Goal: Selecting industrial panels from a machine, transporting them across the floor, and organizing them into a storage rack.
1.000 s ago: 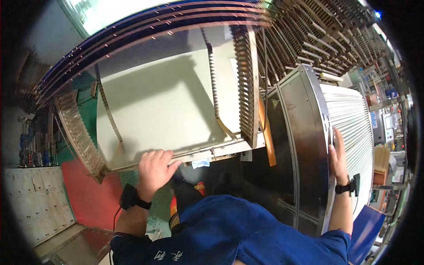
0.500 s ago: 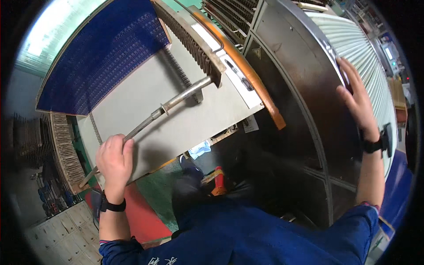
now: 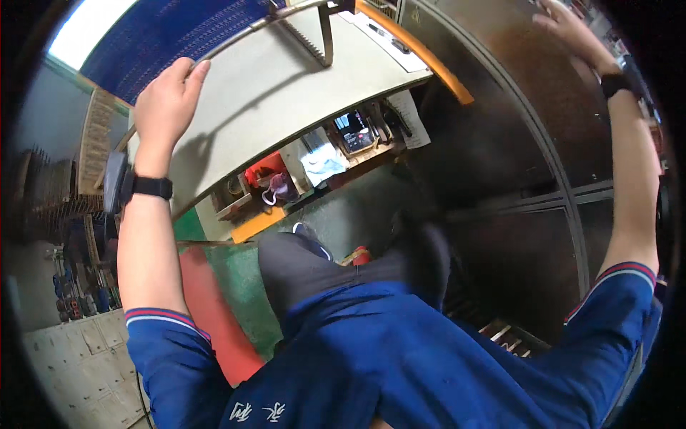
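Observation:
Near the upper left, my left hand (image 3: 168, 99) is closed around a thin metal bar (image 3: 230, 37) that runs across a pale tabletop (image 3: 279, 93). Behind the bar stands a dark blue panel (image 3: 161, 53) with rows of small marks. A toothed metal rail (image 3: 304, 43) lies close to the bar's far end. At the upper right my right hand (image 3: 572, 32) is raised over the dark metal cabinet (image 3: 500, 53), its fingers stretched out with nothing seen in them. Whether its fingertips touch anything I cannot tell.
Below the tabletop a shelf holds a phone-like device (image 3: 354, 130), a pale blue cloth (image 3: 321, 163) and a red item (image 3: 264, 170). An orange curved edge (image 3: 421, 53) borders the table's right. A slatted wooden frame (image 3: 100, 136) stands left; a red mat (image 3: 214, 307) lies on the floor.
The view has shifted so the table, bar and both hands sit higher in the picture. The shelf beneath the tabletop has come into sight. My left hand still grips the bar.

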Tool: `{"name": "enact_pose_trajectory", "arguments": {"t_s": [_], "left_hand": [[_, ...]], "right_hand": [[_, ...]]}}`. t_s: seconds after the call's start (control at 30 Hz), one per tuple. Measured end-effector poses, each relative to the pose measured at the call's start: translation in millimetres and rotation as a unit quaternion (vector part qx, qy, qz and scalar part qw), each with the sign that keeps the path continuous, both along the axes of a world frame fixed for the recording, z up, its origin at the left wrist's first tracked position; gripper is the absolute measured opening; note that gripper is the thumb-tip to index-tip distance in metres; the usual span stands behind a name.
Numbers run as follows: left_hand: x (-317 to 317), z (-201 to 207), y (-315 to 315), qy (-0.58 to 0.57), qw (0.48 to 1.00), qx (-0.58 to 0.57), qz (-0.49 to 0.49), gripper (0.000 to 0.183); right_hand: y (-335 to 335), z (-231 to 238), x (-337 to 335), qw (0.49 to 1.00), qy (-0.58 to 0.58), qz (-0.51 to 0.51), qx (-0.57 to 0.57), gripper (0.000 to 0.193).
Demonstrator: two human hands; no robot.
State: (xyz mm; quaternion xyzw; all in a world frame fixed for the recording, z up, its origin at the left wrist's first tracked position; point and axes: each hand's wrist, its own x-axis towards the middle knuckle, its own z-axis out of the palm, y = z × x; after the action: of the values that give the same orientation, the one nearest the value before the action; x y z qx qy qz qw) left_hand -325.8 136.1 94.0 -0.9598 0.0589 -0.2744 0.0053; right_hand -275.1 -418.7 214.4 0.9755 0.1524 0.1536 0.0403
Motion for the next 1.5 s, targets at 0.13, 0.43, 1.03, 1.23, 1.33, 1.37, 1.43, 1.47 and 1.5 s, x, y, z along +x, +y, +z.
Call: {"name": "enact_pose_trajectory", "arguments": {"t_s": [0.13, 0.43, 1.03, 1.23, 1.33, 1.37, 1.43, 1.47, 1.5], "left_hand": [[-10.8, -4.0, 9.7, -0.014, 0.999, -0.008, -0.042, 0.043], [-118.0, -91.9, 9.9, -0.109, 0.976, -0.127, -0.141, 0.042], [-553.2, -466.9, 43.5, 0.526, 0.309, -0.679, 0.408, 0.042], [-523.4, -429.6, 41.3, 0.511, 0.317, -0.698, 0.389, 0.039], [-523.3, -423.2, 43.1, 0.51, 0.322, -0.7, 0.384, 0.037], [-526.3, -421.2, 41.1, 0.512, 0.321, -0.699, 0.382, 0.037], [-528.5, -431.0, 38.5, 0.518, 0.326, -0.695, 0.377, 0.036], [-542.2, -441.0, 37.2, 0.519, 0.329, -0.692, 0.378, 0.036], [-549.3, -455.5, 37.5, 0.524, 0.333, -0.69, 0.372, 0.036]], "right_hand": [[-76.8, -23.2, 17.4, 0.987, -0.058, 0.094, -0.118, 0.053], [-77.3, -22.3, 3.0, 0.999, -0.017, 0.008, -0.047, 0.054], [-54.2, -18.8, -24.8, 0.991, 0.098, -0.039, 0.079, 0.075], [-43.3, -12.5, -27.0, 0.977, 0.14, -0.052, 0.152, 0.075], [-41.2, -11.4, -25.4, 0.977, 0.148, -0.053, 0.146, 0.075], [-41.4, -9.0, -26.7, 0.975, 0.147, -0.052, 0.161, 0.073], [-55.3, -12.7, -26.2, 0.976, 0.136, -0.051, 0.161, 0.073], [-62.4, -15.9, -25.5, 0.978, 0.13, -0.059, 0.15, 0.074], [-70.4, -15.7, -23.6, 0.98, 0.122, -0.067, 0.139, 0.074]]}}
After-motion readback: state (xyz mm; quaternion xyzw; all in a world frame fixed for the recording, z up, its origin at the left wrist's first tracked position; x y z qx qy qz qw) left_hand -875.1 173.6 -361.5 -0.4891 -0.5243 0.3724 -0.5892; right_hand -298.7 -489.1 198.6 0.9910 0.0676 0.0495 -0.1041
